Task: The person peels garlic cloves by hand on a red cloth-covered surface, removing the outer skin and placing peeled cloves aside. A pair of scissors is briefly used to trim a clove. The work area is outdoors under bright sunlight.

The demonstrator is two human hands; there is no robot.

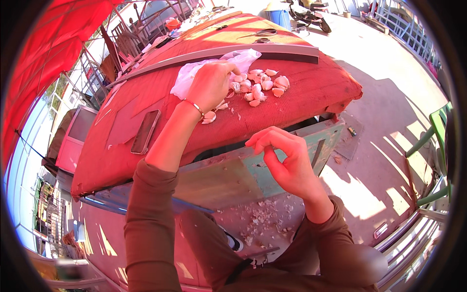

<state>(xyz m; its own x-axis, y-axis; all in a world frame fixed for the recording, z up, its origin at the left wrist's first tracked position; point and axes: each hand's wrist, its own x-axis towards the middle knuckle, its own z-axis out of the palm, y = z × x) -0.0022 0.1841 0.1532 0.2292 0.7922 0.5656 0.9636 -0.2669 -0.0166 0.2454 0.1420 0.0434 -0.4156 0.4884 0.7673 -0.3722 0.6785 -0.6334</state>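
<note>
In front of you stands a table (146,160) draped in a red woven cloth, with a teal-painted wooden frame (233,175) showing under its near edge. A long grey curved strip (272,50) lies across the far part of the top. A dark phone (145,131) rests flat on the cloth to your left. Near the middle, a crumpled clear plastic bag (233,61) lies beside a loose pile of garlic cloves (265,83).

Your left hand (210,85) reaches over the table onto the left edge of that pile, fingers curled down over the cloves; whether it has gripped one you cannot tell. Your right hand (284,158) hovers off the table's near edge, fingertips pinched together, anything between them too small to make out. Pale garlic skins (260,221) litter the ground below.
</note>
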